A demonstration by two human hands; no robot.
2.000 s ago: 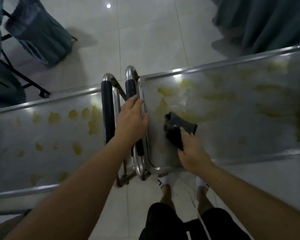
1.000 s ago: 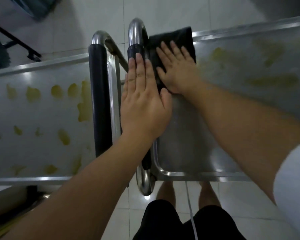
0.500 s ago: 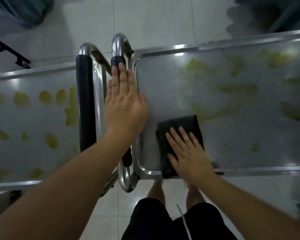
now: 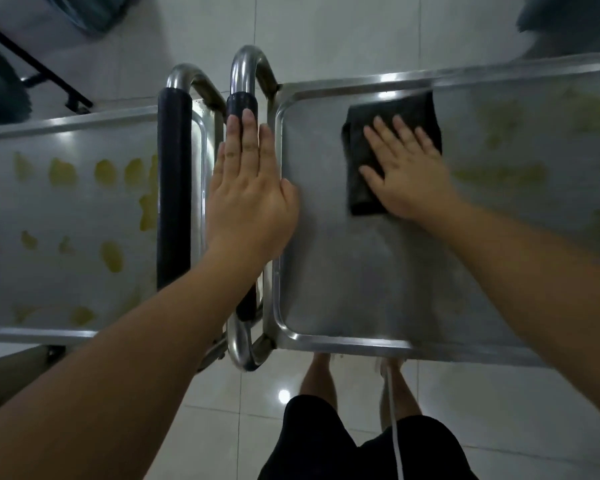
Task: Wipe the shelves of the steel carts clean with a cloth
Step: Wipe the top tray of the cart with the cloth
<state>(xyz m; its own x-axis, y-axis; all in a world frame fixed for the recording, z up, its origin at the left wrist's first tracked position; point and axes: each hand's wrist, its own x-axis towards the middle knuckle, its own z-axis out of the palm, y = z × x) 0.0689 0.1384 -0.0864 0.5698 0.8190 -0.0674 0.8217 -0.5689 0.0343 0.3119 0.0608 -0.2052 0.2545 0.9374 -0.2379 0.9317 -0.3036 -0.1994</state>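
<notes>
Head view: we see yellow stains (image 4: 111, 254) on the left cart (image 4: 66, 216). Our left hand (image 4: 250, 202) rests flat on the right cart's handle (image 4: 242, 102); our right hand (image 4: 407, 174) presses the cloth (image 4: 364, 188) flat, fingers straight, near that handle.

The right hand (image 4: 407, 174) has pushed the cloth (image 4: 388, 147) to the shelf's far edge.

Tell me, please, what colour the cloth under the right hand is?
Black, or very dark grey; the cloth shows in the head view, flat under the right hand.

Left hand (image 4: 248, 199): flat, fingers straight, resting palm-down. Right hand (image 4: 404, 171): flat, fingers spread, pressing down. Both forearms extended forward.
</notes>
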